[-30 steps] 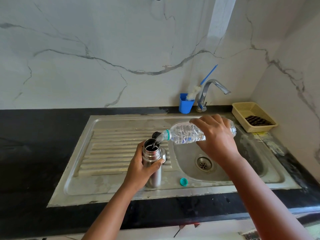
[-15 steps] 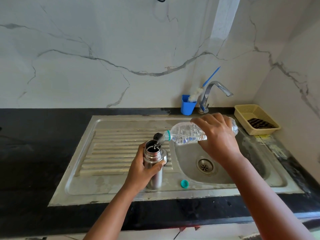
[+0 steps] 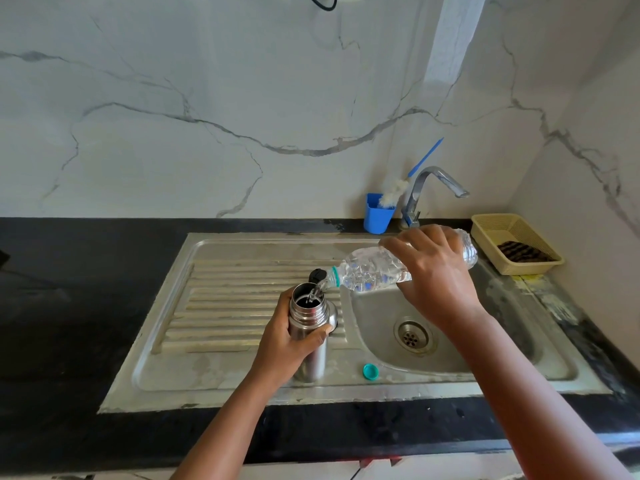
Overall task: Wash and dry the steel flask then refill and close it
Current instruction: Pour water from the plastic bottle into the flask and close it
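Both hands are occupied: the left hand (image 3: 291, 344) wraps the steel flask (image 3: 309, 327) upright on the drainboard at frame centre, the right hand (image 3: 434, 271) grips the tilted water bottle (image 3: 370, 273). Tilting further could overshoot the narrow mouth, or overfill it.

Two hands are in the frame: a left hand (image 3: 287, 344) and a right hand (image 3: 436, 271). There is one steel flask (image 3: 309, 327), one plastic bottle (image 3: 370, 271), one teal cap (image 3: 370, 371), one tap (image 3: 429, 188), one blue cup (image 3: 377, 213) holding one brush (image 3: 412, 174), one basket (image 3: 516, 244) and one drain (image 3: 413, 337).
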